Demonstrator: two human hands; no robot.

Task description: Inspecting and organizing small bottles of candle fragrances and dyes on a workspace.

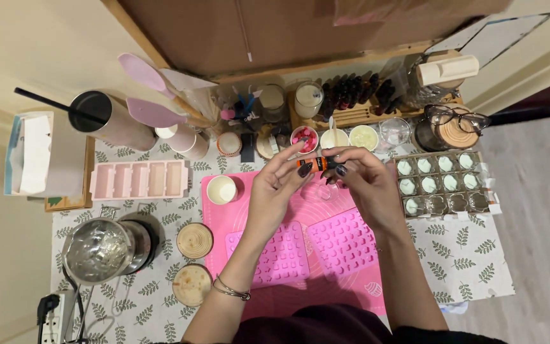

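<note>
Warm, even light (edges bowed).

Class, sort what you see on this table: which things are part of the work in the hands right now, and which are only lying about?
In hand:
left hand
right hand
small orange-labelled bottle
pink silicone moulds
pink mat

Lying about:
steel pot
glasses
wooden lids
tray of small jars
tumbler with straw

moulds on mat, pot left

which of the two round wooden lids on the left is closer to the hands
The upper wooden lid, beside the pink mat's edge; the lower lid lies nearer the table's front.
</note>
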